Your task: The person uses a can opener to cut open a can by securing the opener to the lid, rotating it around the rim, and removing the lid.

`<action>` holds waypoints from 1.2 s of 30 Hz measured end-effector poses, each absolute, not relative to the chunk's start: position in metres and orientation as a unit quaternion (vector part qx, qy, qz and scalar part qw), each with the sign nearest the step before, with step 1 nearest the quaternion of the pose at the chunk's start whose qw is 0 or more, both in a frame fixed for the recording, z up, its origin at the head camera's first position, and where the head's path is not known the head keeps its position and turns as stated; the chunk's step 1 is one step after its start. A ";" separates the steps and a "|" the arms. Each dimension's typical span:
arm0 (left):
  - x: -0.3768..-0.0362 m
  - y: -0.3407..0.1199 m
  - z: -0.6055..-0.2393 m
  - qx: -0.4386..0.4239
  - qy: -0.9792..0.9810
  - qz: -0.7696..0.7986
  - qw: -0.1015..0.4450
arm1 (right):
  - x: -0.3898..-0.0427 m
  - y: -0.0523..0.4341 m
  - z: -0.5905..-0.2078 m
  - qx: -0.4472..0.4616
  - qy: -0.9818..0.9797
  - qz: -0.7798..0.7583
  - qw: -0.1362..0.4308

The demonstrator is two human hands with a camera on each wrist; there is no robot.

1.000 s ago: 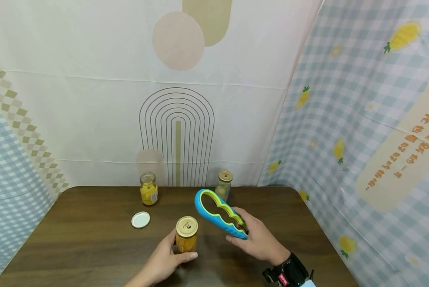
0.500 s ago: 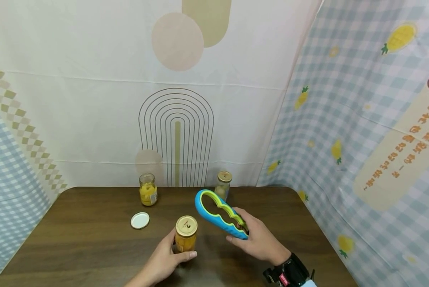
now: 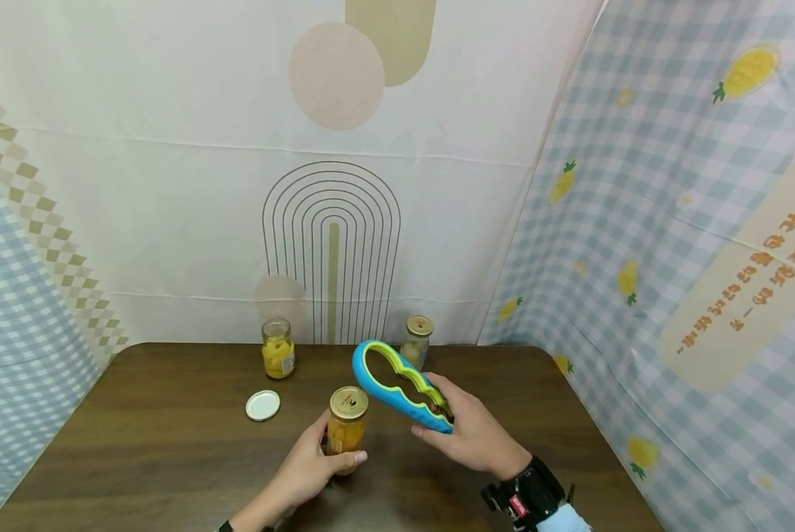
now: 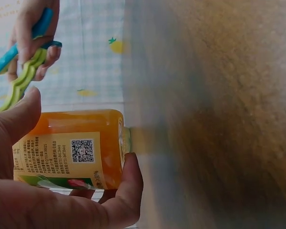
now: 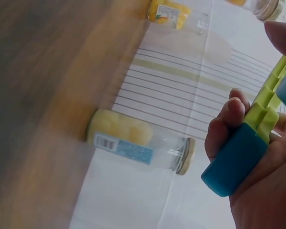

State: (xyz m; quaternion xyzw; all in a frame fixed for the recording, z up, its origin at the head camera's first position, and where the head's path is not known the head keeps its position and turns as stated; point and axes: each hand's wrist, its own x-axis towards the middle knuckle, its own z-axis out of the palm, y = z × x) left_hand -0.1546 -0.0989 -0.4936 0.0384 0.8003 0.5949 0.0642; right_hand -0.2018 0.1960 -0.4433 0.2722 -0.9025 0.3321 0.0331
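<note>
- The head view shows the whole layout: the left hand (image 3: 311,469) wraps its fingers and thumb round a gold-lidded jar (image 3: 346,430) near the middle of the bench (image 3: 138,443), while the right hand (image 3: 471,436) clamps on the near end of a blue and green jar opener (image 3: 397,384) held above the bench, just right of the jar.
- Only the left wrist view shows the jar's yellow label with a square code (image 4: 82,150) and its orange contents; the thumb and fingers of the left hand (image 4: 47,191) curl round the glass.
- Only the right wrist view shows the grip up close: the right hand's fingers (image 5: 224,129) fold over the opener's blue handle (image 5: 238,157), its green inner edge against them.
- The open jar (image 3: 278,349) at the far left holds yellow fruit pieces; its mouth is uncovered, and a white lid (image 3: 262,405) lies flat on the bench nearer than it.
- The far jar (image 3: 416,341) with a gold lid holds pale pieces and stands just behind the opener's loop.
- The bench is dark wood grain with rounded far corners.
- Cloth backdrops hang around it: cream with arch lines behind, blue check with yellow pineapples to the right.
</note>
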 end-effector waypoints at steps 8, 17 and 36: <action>-0.169 -0.090 -0.495 0.039 0.798 0.595 0.088 | -0.204 0.183 -0.430 0.305 -0.894 0.327 0.027; -0.178 -0.078 -0.486 0.054 0.792 0.601 0.092 | -0.210 0.175 -0.416 0.342 -0.897 0.280 0.030; -0.181 -0.072 -0.482 0.041 0.797 0.600 0.061 | -0.214 0.171 -0.405 0.348 -0.914 0.208 0.031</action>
